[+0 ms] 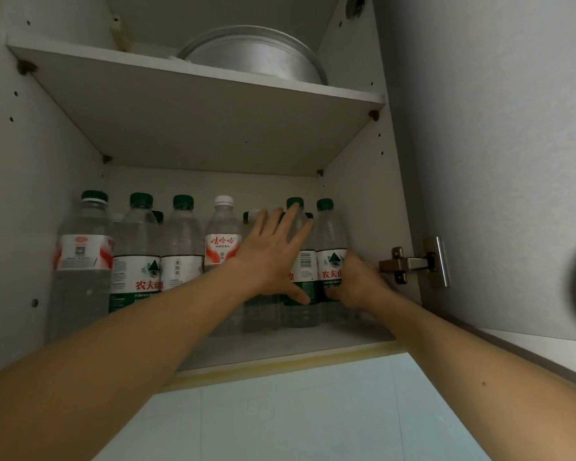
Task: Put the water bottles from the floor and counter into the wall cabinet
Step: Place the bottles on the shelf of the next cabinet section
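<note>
My left hand is spread flat against the water bottles on the cabinet's lower shelf, while my right hand grips the rightmost green-capped bottle. A metal pan sits up top.

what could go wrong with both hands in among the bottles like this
The left hand lies flat against upright bottles packed close together; a hard push could topple several. The right hand holds the rightmost bottle low near the cabinet wall, so its grip may slip or knuckles scrape. The front row stands near the shelf edge.
</note>
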Demonstrator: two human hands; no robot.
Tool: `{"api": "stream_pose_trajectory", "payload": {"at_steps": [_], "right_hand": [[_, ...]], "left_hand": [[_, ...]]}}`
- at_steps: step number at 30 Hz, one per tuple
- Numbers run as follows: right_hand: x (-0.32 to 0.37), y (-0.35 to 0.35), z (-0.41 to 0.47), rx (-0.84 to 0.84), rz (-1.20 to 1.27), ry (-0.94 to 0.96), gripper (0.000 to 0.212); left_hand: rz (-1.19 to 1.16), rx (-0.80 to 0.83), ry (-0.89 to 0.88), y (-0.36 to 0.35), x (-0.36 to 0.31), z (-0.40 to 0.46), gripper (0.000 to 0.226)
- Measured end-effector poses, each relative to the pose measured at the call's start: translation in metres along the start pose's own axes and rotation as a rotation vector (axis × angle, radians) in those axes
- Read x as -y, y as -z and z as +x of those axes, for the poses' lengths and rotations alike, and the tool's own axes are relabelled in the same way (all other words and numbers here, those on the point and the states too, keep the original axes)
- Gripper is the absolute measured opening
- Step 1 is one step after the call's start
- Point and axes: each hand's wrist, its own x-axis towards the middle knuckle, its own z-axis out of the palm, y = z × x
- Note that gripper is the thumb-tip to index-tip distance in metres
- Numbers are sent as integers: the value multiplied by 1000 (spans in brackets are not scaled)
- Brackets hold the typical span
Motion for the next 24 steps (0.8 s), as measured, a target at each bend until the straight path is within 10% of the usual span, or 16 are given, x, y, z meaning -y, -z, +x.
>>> {"api": "stream_pose_trajectory", "payload": {"at_steps": [10, 18, 24], "right_hand": [[24, 25, -47, -36, -90, 82, 34], [44, 120, -148, -468, -131, 245, 31], [81, 203, -230, -714, -53, 361, 23]], "left_hand": [[-134, -37, -5, 17, -4, -20, 135], [-1001, -385, 126, 87, -42, -46, 66], [-1117, -335, -12, 165, -86, -76, 62]]}}
